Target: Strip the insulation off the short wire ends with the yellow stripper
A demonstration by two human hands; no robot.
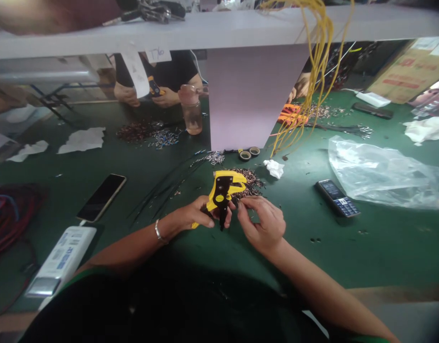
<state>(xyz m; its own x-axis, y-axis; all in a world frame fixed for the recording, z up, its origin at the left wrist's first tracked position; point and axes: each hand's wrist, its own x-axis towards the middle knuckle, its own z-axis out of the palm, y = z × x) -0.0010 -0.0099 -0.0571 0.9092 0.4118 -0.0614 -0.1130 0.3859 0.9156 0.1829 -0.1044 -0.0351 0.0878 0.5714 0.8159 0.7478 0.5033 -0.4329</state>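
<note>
A yellow and black wire stripper is gripped by its handles in my left hand, its jaws tilted up and to the right. Close beside it, my right hand has thumb and forefinger pinched together near the tool; what sits between the fingertips is too small to make out. Just beyond both hands lies a pile of small copper-coloured pieces. Behind that is a little heap of silvery pieces. Thin black wires stretch across the green table to the left of the tool.
A smartphone and a white power strip lie at left. On the right are a keypad phone and a clear plastic bag. Yellow wires hang from the shelf. Across the table, a co-worker's hands hold a similar tool.
</note>
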